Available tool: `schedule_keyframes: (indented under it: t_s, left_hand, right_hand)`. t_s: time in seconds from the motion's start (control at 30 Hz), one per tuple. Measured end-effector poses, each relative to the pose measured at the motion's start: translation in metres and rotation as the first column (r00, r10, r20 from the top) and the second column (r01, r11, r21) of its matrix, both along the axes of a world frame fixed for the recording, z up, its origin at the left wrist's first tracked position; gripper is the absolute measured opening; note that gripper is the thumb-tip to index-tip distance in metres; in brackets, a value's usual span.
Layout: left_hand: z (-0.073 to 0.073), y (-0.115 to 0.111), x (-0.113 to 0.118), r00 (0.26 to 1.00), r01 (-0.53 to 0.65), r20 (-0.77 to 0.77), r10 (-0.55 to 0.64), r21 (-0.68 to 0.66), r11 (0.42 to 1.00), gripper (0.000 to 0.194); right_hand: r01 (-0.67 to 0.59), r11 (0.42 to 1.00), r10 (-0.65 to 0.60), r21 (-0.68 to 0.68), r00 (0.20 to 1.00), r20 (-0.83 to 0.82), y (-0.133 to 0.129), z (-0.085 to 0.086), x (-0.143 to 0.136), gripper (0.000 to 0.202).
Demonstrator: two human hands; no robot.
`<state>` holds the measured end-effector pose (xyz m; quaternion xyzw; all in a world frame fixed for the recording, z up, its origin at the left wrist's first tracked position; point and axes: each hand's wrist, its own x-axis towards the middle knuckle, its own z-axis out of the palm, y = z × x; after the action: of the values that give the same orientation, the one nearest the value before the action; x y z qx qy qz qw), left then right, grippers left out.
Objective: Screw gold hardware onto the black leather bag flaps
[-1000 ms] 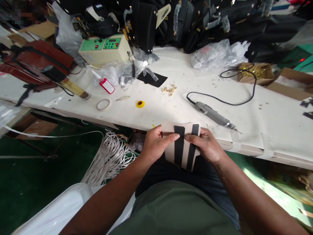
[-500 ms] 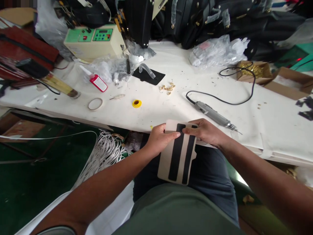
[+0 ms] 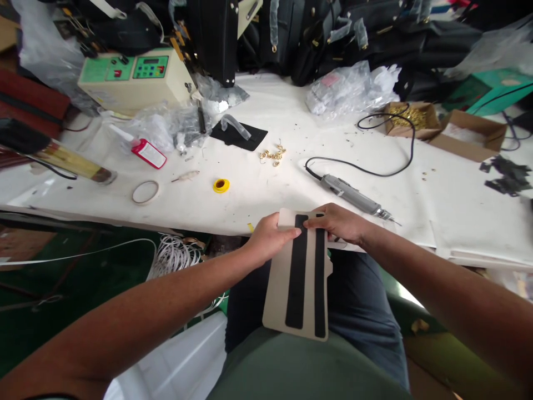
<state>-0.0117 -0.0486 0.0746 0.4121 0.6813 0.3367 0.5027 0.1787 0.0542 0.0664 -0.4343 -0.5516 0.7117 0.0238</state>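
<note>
A flat beige panel (image 3: 277, 289) with two black strips along its length is held over my lap, its top near the table's front edge. My left hand (image 3: 268, 238) grips its upper left side, thumb on the wider black strip. On the upper right, my right hand (image 3: 339, 223) pinches the same panel, thumb near the top of the strips and fingers hidden behind. Just beyond my right hand lies a grey electric screwdriver (image 3: 352, 193) with a black cord. A yellow ring-shaped spool (image 3: 221, 185) sits on the table past my left hand.
Small gold fittings (image 3: 273, 154) lie by a black panel (image 3: 239, 136). Leftward are a red-labelled bottle (image 3: 150, 154), a tape ring (image 3: 145, 192), a hammer-like tool (image 3: 66, 158) and a control box (image 3: 133, 83). Cardboard boxes (image 3: 470, 136) stand right; black bags (image 3: 283, 39) line the back.
The panel's lower end has come closer to my body and turned slightly, with both hands keeping their hold. The camera view has shifted, so the table items appear further left.
</note>
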Motion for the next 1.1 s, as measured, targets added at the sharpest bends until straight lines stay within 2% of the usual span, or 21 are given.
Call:
schedule_keyframes:
  t_s: [0.17,0.27,0.37,0.47,0.53,0.63,0.7,0.77,0.83,0.9,0.97,1.1]
  left_hand:
    - [-0.007,-0.007,0.007,1.0,0.016,0.004,-0.016,-0.005,1.0,0.029]
    - [-0.011,-0.005,0.01,0.991,0.047,-0.128,-0.041,0.042,0.998,0.027]
    - [-0.011,-0.002,0.01,0.95,0.117,-0.299,-0.088,0.078,0.99,0.025]
    - [-0.007,-0.002,0.008,0.884,0.208,-0.442,-0.151,0.084,0.975,0.03]
    - [-0.003,-0.004,0.007,0.817,0.249,-0.55,-0.173,0.066,0.966,0.046]
    - [-0.003,-0.009,0.005,0.693,0.259,-0.711,-0.115,0.097,0.961,0.076]
    - [-0.007,-0.012,0.004,0.643,0.321,-0.764,-0.05,0.21,0.924,0.077]
    - [-0.014,-0.013,0.004,0.642,0.426,-0.766,-0.034,0.319,0.847,0.059]
    - [-0.023,-0.012,0.005,0.678,0.479,-0.733,-0.057,0.381,0.791,0.038]
    - [-0.032,-0.009,0.006,0.727,0.46,-0.684,-0.066,0.412,0.787,0.028]
    - [-0.038,-0.006,0.008,0.764,0.419,-0.643,-0.053,0.431,0.799,0.028]
    - [-0.046,-0.004,0.008,0.778,0.391,-0.628,-0.034,0.441,0.808,0.029]
  right_hand:
    - [-0.047,0.995,0.041,0.086,0.997,0.066,-0.003,0.003,0.005,0.022]
    - [-0.082,0.984,0.062,0.156,0.99,0.128,-0.002,0.001,0.004,0.023]
    - [-0.11,0.966,0.067,0.232,0.98,0.186,-0.003,-0.003,0.002,0.022]
    - [-0.113,0.954,0.058,0.277,0.978,0.2,-0.005,-0.004,0.001,0.02]
    - [-0.12,0.951,0.061,0.285,0.976,0.209,-0.006,-0.003,0.0,0.02]
    - [-0.132,0.945,0.063,0.299,0.972,0.228,-0.008,-0.002,-0.001,0.02]
    - [-0.128,0.939,0.053,0.319,0.971,0.233,-0.008,-0.002,-0.002,0.02]
    - [-0.129,0.934,0.05,0.334,0.971,0.235,-0.009,-0.003,-0.002,0.019]
    - [-0.127,0.93,0.047,0.345,0.972,0.231,-0.009,-0.006,-0.002,0.019]
    - [-0.121,0.926,0.04,0.358,0.973,0.228,-0.009,-0.007,-0.002,0.018]
    - [-0.115,0.923,0.029,0.366,0.973,0.231,-0.01,-0.008,-0.002,0.018]
    - [-0.088,0.937,-0.003,0.339,0.966,0.258,-0.012,-0.004,-0.003,0.013]
